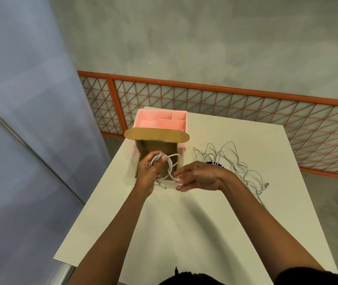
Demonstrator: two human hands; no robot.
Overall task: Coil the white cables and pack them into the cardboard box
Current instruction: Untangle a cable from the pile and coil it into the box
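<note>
Over the open cardboard box (157,147), two hands hold a partly coiled white cable (170,163).
The left hand (148,171) has its fingers curled round the loops above the box's near left part. The right hand (201,177) pinches the free end between thumb and fingertips by the box's near right corner. One plug hangs below the left hand, over the table (164,223). A tangle of loose cables (244,169) lies right of the box, and a pink tray (162,120) stands just behind it.
</note>
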